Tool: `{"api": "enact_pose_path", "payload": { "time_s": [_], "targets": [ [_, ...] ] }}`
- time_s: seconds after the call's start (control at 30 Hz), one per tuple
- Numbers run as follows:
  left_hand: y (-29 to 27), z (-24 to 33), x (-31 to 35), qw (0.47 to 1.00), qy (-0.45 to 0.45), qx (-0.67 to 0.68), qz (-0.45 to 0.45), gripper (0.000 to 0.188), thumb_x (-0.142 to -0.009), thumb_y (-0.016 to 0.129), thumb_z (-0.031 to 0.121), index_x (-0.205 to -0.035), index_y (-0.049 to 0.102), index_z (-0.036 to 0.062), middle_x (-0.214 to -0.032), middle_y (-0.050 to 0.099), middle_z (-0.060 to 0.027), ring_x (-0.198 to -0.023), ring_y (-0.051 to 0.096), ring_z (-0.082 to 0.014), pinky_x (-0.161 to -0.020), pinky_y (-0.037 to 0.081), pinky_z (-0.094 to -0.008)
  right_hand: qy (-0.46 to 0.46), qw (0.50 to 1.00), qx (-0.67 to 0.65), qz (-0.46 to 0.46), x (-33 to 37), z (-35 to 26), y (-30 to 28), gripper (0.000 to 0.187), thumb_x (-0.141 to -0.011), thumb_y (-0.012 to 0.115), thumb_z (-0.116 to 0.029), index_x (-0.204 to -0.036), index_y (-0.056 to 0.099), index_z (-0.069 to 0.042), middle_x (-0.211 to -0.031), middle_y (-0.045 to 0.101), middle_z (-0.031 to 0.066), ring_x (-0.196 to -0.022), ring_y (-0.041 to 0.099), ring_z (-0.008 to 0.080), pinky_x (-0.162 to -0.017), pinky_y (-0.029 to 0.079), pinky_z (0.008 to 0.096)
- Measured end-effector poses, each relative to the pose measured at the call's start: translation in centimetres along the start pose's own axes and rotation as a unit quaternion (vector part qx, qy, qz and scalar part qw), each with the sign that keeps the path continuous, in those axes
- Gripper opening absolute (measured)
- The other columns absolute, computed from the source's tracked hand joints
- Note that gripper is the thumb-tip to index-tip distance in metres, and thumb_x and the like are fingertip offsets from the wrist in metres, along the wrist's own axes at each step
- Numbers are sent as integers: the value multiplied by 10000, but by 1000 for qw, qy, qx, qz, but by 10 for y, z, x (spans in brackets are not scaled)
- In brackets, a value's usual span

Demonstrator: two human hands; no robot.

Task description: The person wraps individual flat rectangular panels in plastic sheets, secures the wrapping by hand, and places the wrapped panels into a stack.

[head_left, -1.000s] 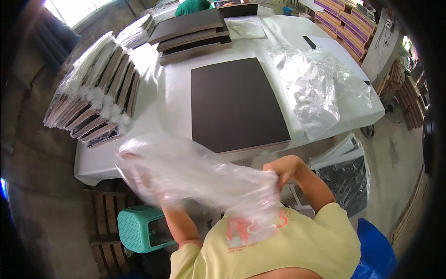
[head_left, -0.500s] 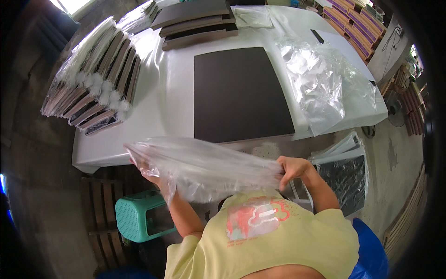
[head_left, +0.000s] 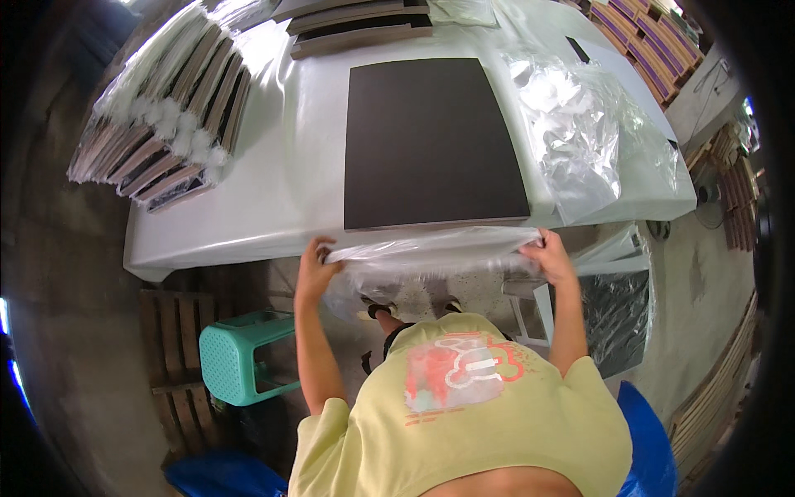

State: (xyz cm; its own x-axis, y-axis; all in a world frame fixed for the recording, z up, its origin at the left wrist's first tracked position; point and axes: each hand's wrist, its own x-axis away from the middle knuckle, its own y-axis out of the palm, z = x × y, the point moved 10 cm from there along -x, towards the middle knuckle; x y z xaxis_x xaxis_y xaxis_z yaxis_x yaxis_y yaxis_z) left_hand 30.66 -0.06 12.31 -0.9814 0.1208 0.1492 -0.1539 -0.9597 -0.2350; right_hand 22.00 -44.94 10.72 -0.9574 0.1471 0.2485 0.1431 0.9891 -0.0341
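A clear plastic bag (head_left: 431, 248) is stretched between my two hands at the table's front edge. My left hand (head_left: 315, 269) is closed on its left end, and my right hand (head_left: 546, 253) grips the right end. Just beyond the bag, a dark rectangular board (head_left: 435, 145) lies flat on the white-covered table (head_left: 224, 236). The bag's upper edge runs along the board's near edge; I cannot tell whether they touch. The lower part of the bag hangs in front of the table.
Plastic-wrapped boards (head_left: 166, 116) stand stacked at the left, with more dark boards (head_left: 356, 37) piled at the back. Loose clear plastic bags (head_left: 571, 141) lie right of the board. A green stool (head_left: 232, 360) stands below left; a wrapped dark panel (head_left: 617, 319) is below right.
The plastic bag has gone from a loose, billowing shape to a taut strip near the board. My left hand has moved right, and my right hand has moved forward and slightly right.
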Motion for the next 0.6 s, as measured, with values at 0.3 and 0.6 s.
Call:
{"api": "enact_pose_path", "payload": {
  "time_s": [0.3,0.6],
  "targets": [
    [24,13,-36,939,72,-276,193,501,-644,475,-48,-1144,485,-20,-1129,490,-159,-1018,477,-307,-844,378,-346,-77,851,407,324,-30,-19,-10,448,-715,485,25,-1148,507,-84,-1067,439,140,-858,511,333,-763,417,387],
    [22,60,21,947,139,-263,120,426,-634,474,-70,-1049,558,-26,-1035,575,-134,-886,580,-257,-783,443,-301,-204,868,322,320,22,-48,-13,364,-724,492,61,-1077,551,-8,-1024,506,144,-888,541,272,-757,434,324]
  ]
}}
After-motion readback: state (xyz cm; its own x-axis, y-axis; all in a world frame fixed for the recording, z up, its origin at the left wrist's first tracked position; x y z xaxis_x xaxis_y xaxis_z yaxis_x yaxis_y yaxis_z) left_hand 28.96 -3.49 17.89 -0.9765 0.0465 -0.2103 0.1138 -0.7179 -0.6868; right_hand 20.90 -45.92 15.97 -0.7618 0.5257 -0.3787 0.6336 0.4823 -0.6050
